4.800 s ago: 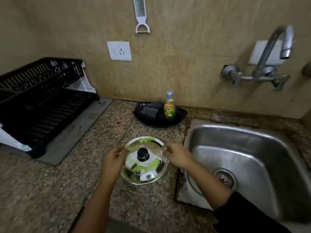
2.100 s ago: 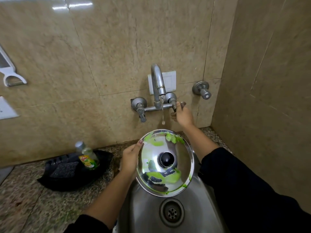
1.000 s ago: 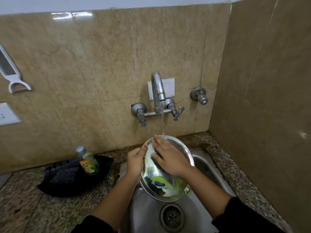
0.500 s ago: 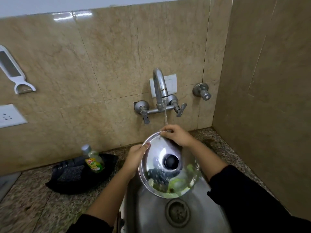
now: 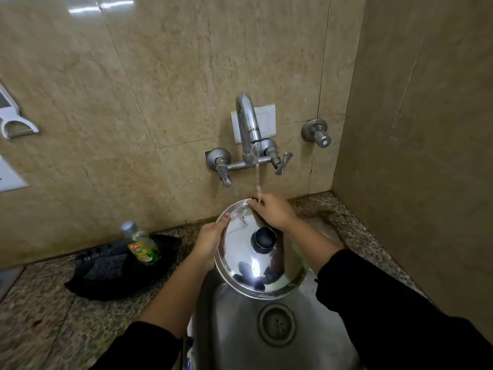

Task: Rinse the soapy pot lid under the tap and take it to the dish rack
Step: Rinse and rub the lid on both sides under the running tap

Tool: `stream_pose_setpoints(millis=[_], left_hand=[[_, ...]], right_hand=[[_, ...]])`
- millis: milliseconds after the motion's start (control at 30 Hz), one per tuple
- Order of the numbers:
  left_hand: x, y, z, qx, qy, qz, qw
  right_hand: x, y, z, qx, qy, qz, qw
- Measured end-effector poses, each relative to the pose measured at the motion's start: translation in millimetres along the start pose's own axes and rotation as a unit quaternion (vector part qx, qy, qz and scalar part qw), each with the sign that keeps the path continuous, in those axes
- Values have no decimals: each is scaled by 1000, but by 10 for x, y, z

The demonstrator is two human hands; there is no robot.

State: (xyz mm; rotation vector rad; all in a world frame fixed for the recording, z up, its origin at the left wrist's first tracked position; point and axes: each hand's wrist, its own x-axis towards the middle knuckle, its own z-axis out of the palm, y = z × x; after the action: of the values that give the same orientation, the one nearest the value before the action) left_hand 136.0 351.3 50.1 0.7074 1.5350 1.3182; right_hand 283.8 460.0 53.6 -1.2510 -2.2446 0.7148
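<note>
1. Your left hand [image 5: 210, 243] pinches the lid [image 5: 260, 249] rim, tilting it over the sink [image 5: 226, 329] so water drains.
2. Your right hand [image 5: 273, 210] fingers [image 5: 256, 205], pressed together, rub the far rim under the tap [image 5: 248, 129] stream.

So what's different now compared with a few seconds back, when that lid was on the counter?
The shiny steel pot lid left the counter for the steel sink, under the running curved metal tap. Its green soap has rinsed off. The left hand has kept its grip on the rim; the right hand, having opened the tap, rubs the top edge. The green soap bottle stayed put.
</note>
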Motion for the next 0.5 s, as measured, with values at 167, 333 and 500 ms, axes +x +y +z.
stream_pose_setpoints(millis=[167, 333, 500], left_hand=[[-49, -182, -86, -60, 62, -2, 996], [-80, -323, -160, -127, 195, -23, 972], [-178, -374, -48, -152, 224, -8, 963]], right_hand=[[-272, 272, 75, -120, -52, -134, 982], [-925, 448, 275, -165, -59, -133, 975], [-1155, 338, 525, -196, -69, -192, 959]])
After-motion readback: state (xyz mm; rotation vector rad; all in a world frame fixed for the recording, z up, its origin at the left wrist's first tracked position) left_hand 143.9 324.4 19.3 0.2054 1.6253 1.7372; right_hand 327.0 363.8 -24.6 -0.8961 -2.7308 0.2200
